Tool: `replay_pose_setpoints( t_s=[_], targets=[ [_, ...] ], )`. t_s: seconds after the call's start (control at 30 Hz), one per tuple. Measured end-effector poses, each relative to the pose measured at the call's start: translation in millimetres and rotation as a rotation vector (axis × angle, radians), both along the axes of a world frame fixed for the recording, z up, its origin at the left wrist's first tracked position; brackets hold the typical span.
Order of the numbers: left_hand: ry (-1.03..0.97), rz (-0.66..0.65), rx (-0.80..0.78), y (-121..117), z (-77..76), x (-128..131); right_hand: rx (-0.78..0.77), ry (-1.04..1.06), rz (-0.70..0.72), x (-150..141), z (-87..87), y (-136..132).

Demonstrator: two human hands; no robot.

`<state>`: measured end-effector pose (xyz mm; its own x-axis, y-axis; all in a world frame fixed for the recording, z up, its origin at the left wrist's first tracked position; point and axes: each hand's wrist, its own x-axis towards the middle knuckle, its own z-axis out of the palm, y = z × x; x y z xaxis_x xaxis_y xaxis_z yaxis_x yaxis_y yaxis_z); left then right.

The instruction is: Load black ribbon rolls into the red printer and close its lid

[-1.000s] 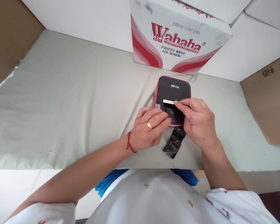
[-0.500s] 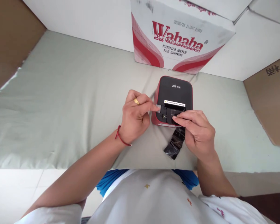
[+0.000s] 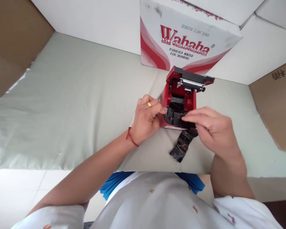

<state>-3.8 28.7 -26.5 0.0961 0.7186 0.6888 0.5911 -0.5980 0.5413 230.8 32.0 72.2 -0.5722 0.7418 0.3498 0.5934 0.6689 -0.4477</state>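
A small red-and-black label printer [image 3: 166,95] stands on the cloth with its lid [image 3: 193,75] raised, showing a roller and a red inner bay. From the bay a black glossy strip [image 3: 184,143] runs over the front edge and hangs crumpled onto the cloth. My left hand [image 3: 146,117], with a gold ring, is closed against the printer's left side, its index finger pressing the grey latch [image 3: 165,110]. My right hand [image 3: 212,127] has its fingers stretched out, fingertips touching the strip at the printer's front. Its thumb lies lower, apart from the fingertips.
Behind the printer stands a white-and-red water carton [image 3: 154,44] against white panels [image 3: 97,22]. Brown cardboard [image 3: 14,41] borders the left side and another brown cardboard piece [image 3: 276,108] the right. Pale green cloth [image 3: 85,95] covers the surface.
The printer's lid has swung up from closed. My left hand moved from the printer's front onto the grey latch. My right hand came down from the lid's label to the black strip.
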Motion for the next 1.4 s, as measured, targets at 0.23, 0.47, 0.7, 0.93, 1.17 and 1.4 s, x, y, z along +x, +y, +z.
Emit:
replay_pose_setpoints(
  t_s=[0.23, 0.47, 0.7, 0.93, 1.17, 1.4],
  targets=[
    [0.032, 0.063, 0.22, -13, -3.3, 11, -0.077, -0.57, -0.157, -25, 4.9, 75],
    [0.081, -0.089, 0.287, -17, -2.5, 21, -0.095, -0.906, -0.223, -53, -3.0, 90],
    [0.121, -0.036, 0.273, -16, -2.0, 22, -0.078, -0.495, -0.248, -25, 20.9, 50],
    [0.142, -0.056, 0.246, -16, -1.9, 20, -0.312, 0.091, -0.647, 84, 38.8, -2],
    [0.14, -0.039, 0.27, -14, -4.6, 21, -0.613, -0.207, -0.635, 136, -28.9, -4],
    [0.126, -0.054, 0.278, -13, -3.8, 21, -0.372, -0.113, -0.335, 83, -51.4, -22]
  ],
)
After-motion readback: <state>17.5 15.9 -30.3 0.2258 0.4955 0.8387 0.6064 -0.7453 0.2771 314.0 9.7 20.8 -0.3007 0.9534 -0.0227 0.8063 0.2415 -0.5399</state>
